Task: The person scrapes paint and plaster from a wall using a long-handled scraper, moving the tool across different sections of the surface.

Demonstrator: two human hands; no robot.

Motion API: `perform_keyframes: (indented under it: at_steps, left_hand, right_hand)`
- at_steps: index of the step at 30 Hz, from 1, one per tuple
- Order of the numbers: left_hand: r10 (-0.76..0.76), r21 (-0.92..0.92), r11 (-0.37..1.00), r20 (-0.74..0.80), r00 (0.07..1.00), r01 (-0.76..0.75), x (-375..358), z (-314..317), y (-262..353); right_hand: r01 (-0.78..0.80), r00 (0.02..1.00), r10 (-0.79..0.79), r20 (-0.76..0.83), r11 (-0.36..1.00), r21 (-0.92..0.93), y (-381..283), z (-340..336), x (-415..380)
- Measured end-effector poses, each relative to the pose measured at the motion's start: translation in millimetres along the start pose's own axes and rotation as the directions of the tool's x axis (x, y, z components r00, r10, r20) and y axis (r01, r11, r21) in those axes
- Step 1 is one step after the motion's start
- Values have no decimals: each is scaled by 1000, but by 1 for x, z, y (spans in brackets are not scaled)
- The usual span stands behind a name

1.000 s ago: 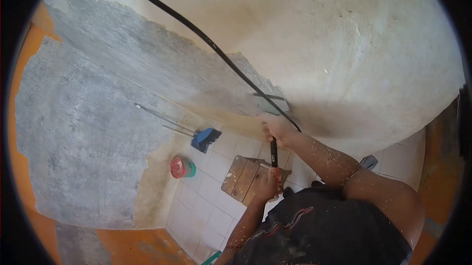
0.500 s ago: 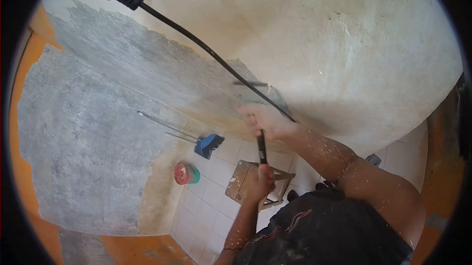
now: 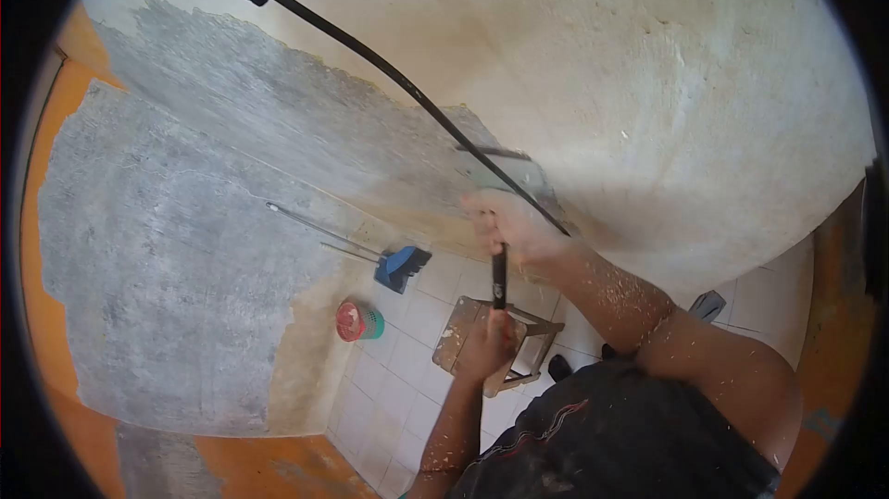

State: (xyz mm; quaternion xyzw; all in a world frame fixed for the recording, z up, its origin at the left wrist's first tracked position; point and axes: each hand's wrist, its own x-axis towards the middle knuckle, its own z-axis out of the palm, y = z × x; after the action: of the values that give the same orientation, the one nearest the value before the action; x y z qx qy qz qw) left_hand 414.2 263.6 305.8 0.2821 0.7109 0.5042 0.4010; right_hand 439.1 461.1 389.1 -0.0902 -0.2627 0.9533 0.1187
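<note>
A scraper with a black handle is held in both hands, its wide blade blurred against the wall. My right hand grips it high up, close to the blade, and is smeared by motion. Lower down, my left hand is closed round the bottom end of the handle. Grey stripped plaster meets the pale coating beside the blade. Pale flakes cling to both forearms. A black cable crosses the view in front of the blade and hides part of it.
Below stands a wooden stool on the white tiled floor. A blue dustpan with a long handle and a red and green basket are near the left wall. That wall is grey, with orange paint at its edges.
The view has shifted slightly, so the floor things appear a little further right. Both hands stay on the scraper, and its blade is still against the wall.
</note>
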Motion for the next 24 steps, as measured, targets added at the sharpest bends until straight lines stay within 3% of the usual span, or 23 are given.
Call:
perform_keyframes:
  at_steps: [1, 2, 3, 5, 6, 9, 10, 11, 13, 14, 15, 17, 18, 21, 22, 23, 24]
  left_hand:
    - [64, 121, 991, -38, 997, -59, -4, 9, -4]
    - [-147, 24, 988, -96, 984, 150, -5, 20, -11]
    - [-139, 28, 990, -94, 986, 142, -3, 24, -22]
    - [125, 276, 957, -113, 986, -90, 4, 26, -42]
    - [11, 35, 999, -26, 1000, -10, 3, 25, -16]
    - [-54, -90, 994, 59, 997, 59, 9, -4, -1]
    - [26, 61, 998, 29, 999, -28, 12, -10, -15]
    - [34, 66, 997, 28, 999, -35, 11, -9, -29]
    - [-135, -91, 985, 90, 987, 144, 6, 9, -60]
    - [153, 273, 954, -79, 985, -126, 12, 20, -85]
    - [162, 272, 953, -72, 984, -136, 14, 20, -74]
    - [-69, -87, 993, 97, 993, 77, 7, 16, -30]
    - [-28, 126, 992, -11, 1000, 30, 8, 12, -10]
    - [56, 89, 994, 16, 998, -57, 16, -12, -2]
    - [-20, 32, 999, 60, 998, 18, 15, -12, -13]
    - [-18, 31, 999, 58, 998, 16, 18, -6, -37]
    - [169, 240, 956, 6, 986, -166, 22, 3, -71]
  right_hand:
    - [-33, 999, 32, -26, 999, -5, 8, -15, -2]
    - [-66, 996, 65, -55, 998, -11, 14, -27, -3]
    - [-57, 997, 57, -51, 998, -14, 13, -29, -6]
    - [-119, 991, 112, -77, 989, -89, 5, -30, -12]
    - [-124, 990, 117, -81, 988, -88, 1, -24, -11]
    - [-78, 994, 81, 70, 996, -47, -5, -5, -1]
    - [-53, 998, 54, 15, 998, -44, -2, -5, -2]
    - [-29, 999, 27, -41, 999, -45, 2, -7, -3]
    - [-66, 995, 61, -76, 996, -56, 14, -25, -11]
    - [-99, 989, 91, -113, 993, -63, 15, -32, -12]
    - [-89, 990, 81, -115, 994, -69, 9, -28, -13]
    - [-79, 996, 74, -43, 990, -117, -3, -13, -14]
    - [-63, 996, 68, 52, 994, -92, -8, -7, -3]
    - [-2, 994, 1, 113, 1000, 9, -11, 7, -1]
    - [0, 993, 0, 117, 1000, 7, -9, 4, 0]
    - [-27, 999, 28, 33, 999, -35, -3, -6, -2]
    - [-56, 997, 52, -55, 996, -75, 1, -13, -5]
